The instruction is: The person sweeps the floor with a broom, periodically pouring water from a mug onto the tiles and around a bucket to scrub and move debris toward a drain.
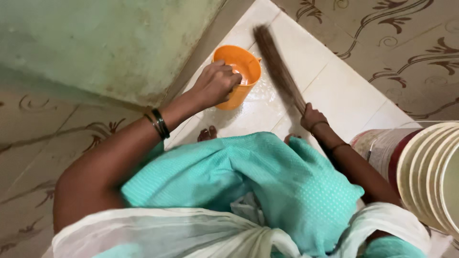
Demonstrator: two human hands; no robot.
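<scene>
Fingers of the left hand [216, 83] curl over the orange mug's [241, 74] rim; right hand [311, 118] clasps the broom [279, 67].

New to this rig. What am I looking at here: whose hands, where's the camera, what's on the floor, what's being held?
There is no machine: one camera worn on a person's head looks down past their teal clothing and white cloth. The left hand, bangles on the wrist, grips the rim of an orange mug, tilted over the white tiled floor, which looks wet. The right hand holds a brown stick broom whose bristles reach to the floor beside the mug. Toes show below. At right stands a stack of cream buckets; at upper left a green wall.
</scene>
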